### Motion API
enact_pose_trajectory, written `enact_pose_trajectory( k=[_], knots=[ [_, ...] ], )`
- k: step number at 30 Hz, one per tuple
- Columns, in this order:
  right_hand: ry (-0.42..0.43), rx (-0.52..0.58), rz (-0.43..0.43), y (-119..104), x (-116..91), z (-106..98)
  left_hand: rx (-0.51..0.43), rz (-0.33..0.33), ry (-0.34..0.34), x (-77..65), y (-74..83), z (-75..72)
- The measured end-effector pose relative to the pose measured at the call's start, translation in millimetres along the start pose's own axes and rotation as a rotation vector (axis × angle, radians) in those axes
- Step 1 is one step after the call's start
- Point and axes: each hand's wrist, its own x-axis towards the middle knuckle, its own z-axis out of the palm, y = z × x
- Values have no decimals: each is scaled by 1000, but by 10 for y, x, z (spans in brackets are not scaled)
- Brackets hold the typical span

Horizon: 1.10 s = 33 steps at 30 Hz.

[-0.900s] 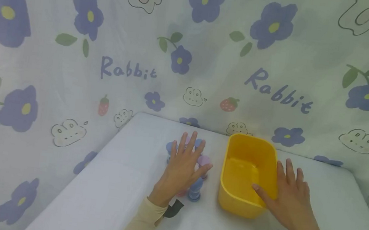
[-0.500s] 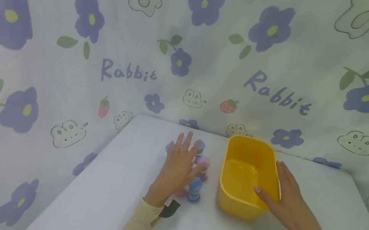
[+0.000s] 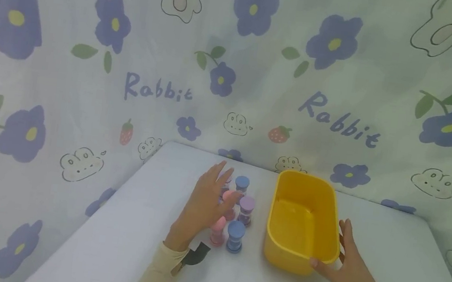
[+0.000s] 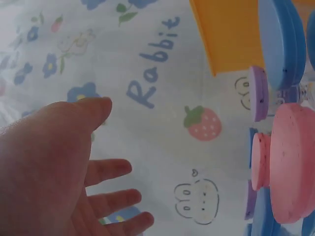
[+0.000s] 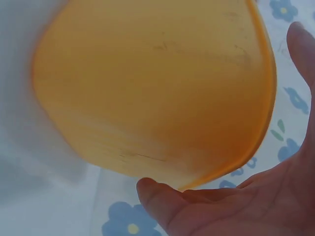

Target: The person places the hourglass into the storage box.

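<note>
Several small hourglasses with pink, blue and purple caps stand upright in a cluster, among them a blue hourglass (image 3: 235, 237), a pink hourglass (image 3: 218, 231) and a purple hourglass (image 3: 246, 210). My left hand (image 3: 205, 199) is over the left side of the cluster, partly hiding some of them. In the left wrist view its fingers (image 4: 114, 197) are spread and hold nothing. To the right of the hourglasses is a yellow bin (image 3: 285, 257) with nothing in it. My right hand (image 3: 355, 274) is at its right front corner, fingers loosely bent; whether they touch the wall I cannot tell.
The bin and hourglasses stand on a white-covered table (image 3: 121, 231). Behind it and at the left hangs a white curtain (image 3: 260, 70) printed with flowers, rabbits and strawberries. A dark tab (image 3: 196, 254) shows at the left wrist.
My left hand has shifted left and turned, uncovering more hourglasses. My right hand has moved down and back along the bin's right side, its thumb now out of the bin at the front corner.
</note>
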Motion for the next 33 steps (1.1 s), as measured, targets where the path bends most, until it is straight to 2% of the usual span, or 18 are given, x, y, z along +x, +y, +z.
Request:
enact_pose_trajectory(
  k=[3,6,9,15,22,26,33],
  knots=[
    [-32,39,16,40,8,41,-56,-5,36,16,-96,-24],
    [-52,72,56,69,25,79,-113,-58,24,19,-205,-58],
    [-28,100,63,104,31,118,-175,-106,11,20,-344,-85],
    [34,179,23,145,3,214,-255,-177,24,-16,-661,-120],
    [47,208,-5,107,-2,248,-341,-227,0,-45,-968,-42],
    [59,202,-24,72,32,225,-388,-272,-25,-55,-1074,29],
    [63,196,22,51,90,225,-450,-316,-38,-70,-1206,147]
  ],
)
